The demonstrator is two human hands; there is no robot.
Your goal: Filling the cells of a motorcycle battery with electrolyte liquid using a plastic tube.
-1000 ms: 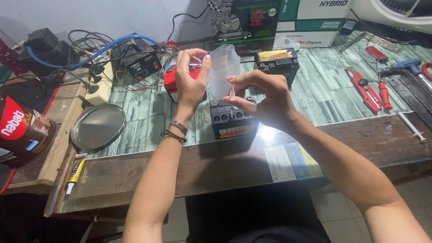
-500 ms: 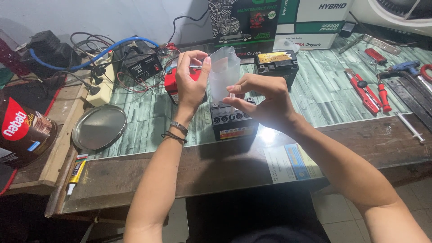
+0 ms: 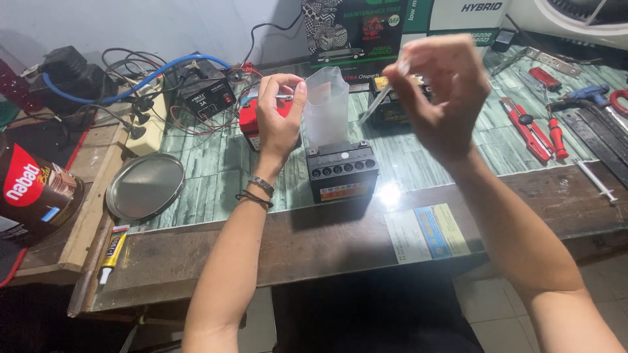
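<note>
1. Translucent white plastic container [image 3: 327, 104] stands upright on top of the small black box-shaped battery [image 3: 343, 171]; long axis vertical; the battery sits on the green-patterned glass-topped workbench [image 3: 216, 176], near the front wooden edge.
2. Left hand [image 3: 280, 117]: thumb and fingertips [image 3: 297, 88] pinched at the container's upper left edge, touching it; the rest of the fingers curled; looks like a steadying grip at the top, not a full wrap.
3. Right hand [image 3: 439, 95]: raised, clear of the container and to its right; fingers closed in a pinch on a thin pale strip [image 3: 383, 98] that slants down and left toward the container; hand motion-blurred, so I cannot tell exactly what the strip is or whether it touches the container.
4. Key relation: container lies left of and below the right fingertips; left hand is the nearer one, already in contact; right hand apart from it.
5. Outward: red block-shaped item [image 3: 252, 124] behind the left hand; black charger box with wires [image 3: 208, 97] further back left; second battery [image 3: 389, 104] behind the right hand's strip.
6. Periphery: round metal lid [image 3: 145, 186] at left; glue tube [image 3: 112, 252] at the front left edge; red-handled tools [image 3: 536, 134] well apart at right.
</note>
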